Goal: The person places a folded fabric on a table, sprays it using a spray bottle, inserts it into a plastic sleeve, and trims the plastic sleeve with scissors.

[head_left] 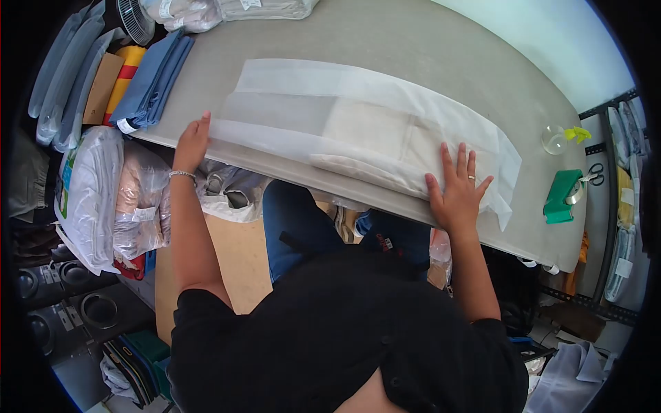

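A long translucent white sheet [275,103], perhaps a thin plastic or paper wrapper, stretches across the grey table. Under or inside its right part lies a folded cream-white cloth [365,131]. At the sheet's left end, my left hand [193,142] is closed with its edge pinched between thumb and fingers; the fingertips are partly hidden. My right hand [458,186] lies flat with fingers spread, pressing on the sheet over the right part of the folded cloth.
Blue folded fabrics [155,82] stand at the table's left end. Bagged textiles [93,199] are stacked below them. To the right are a spray bottle [554,140], a green tape dispenser [559,197] and scissors [596,175]. More bagged textiles [268,8] sit along the far edge.
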`<state>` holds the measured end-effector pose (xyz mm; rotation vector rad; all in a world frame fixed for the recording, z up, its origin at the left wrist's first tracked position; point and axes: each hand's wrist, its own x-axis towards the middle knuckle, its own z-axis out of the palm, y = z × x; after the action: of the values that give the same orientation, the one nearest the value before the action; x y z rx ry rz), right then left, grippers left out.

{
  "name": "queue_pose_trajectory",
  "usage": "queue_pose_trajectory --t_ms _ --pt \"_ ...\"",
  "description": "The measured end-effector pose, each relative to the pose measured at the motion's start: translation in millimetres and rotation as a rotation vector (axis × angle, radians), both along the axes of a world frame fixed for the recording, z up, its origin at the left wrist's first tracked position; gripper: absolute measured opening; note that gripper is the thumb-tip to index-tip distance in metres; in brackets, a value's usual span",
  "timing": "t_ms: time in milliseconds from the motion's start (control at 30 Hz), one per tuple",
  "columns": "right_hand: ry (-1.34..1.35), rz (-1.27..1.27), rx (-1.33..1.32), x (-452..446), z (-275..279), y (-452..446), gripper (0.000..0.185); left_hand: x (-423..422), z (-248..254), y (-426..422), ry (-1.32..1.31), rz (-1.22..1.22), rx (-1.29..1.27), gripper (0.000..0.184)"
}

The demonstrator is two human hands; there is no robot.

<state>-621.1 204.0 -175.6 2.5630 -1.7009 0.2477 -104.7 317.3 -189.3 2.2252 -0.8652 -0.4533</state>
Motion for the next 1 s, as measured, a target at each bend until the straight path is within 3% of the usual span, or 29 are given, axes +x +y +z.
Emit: queue_pose_trajectory --t_ms 133,233,333,400,533,600,667,733,867,1000 --pt "-0.007 0.029 -0.005 -5 -8 -10 0.065 -8 -6 10 0.150 -0.080 0.030 0.047" --pt "-0.011 0.120 -0.010 -26 -8 -39 0.066 -19 2 26 0.327 -0.189 0.052 0.029" --pt "-0.006 0.217 0.024 -42 -2 -71 0.070 -34 -7 67 0.508 -0.211 0.005 0.025" --pt "-0.072 0.360 0.034 -49 -2 -90 0.075 -41 -22 90 0.589 -0.406 -0.025 0.024" --pt "-0.138 0.412 0.158 -51 4 -121 0.079 -61 -16 104 0.653 -0.381 0.002 0.025" --pt "-0.150 0.377 0.199 -37 7 -129 0.075 -71 -10 93 0.624 -0.217 -0.128 0.029" --pt "-0.177 0.161 0.141 -12 5 -127 0.071 -73 -16 80 0.569 -0.166 -0.156 0.031" --pt "-0.151 0.164 0.132 15 -1 -122 0.070 -66 -33 70 0.318 -0.173 -0.047 0.031" --pt "-0.019 0.144 0.063 35 -8 -109 0.066 -73 -41 71 0.448 -0.098 -0.291 0.030" --pt "-0.017 0.235 0.087 44 -7 -89 0.066 -69 -53 84 0.529 -0.025 -0.351 0.034"
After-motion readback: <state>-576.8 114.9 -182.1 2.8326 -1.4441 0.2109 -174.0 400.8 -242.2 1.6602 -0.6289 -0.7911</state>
